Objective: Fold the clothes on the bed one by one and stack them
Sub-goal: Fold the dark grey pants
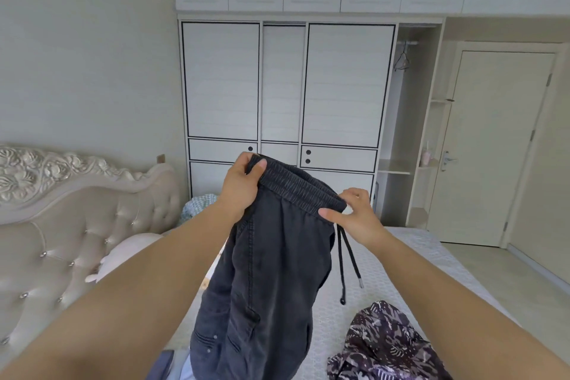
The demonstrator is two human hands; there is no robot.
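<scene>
Both arms outstretched, left hand (243,183) and right hand (354,214) raised, fingers pinching

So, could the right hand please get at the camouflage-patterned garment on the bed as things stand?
Probably not right away: the right hand is pinching the waistband of the dark trousers. The camouflage garment lies uncovered on the bed below that arm, so once it lets go the way looks free.

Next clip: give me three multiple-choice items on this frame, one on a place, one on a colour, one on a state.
1. Where does the patterned garment lie?
A. on the bed, lower right
B. on the floor
C. in the wardrobe

2. What colour are the held trousers?
A. white
B. red
C. dark grey

3. How are the trousers held?
A. flat on the bed
B. up by the waistband
C. by the hems

Answers: 1 A, it rests on the bedcover; 2 C, the fabric is dark grey; 3 B, left hand and right hand pinch the waistband.
</scene>
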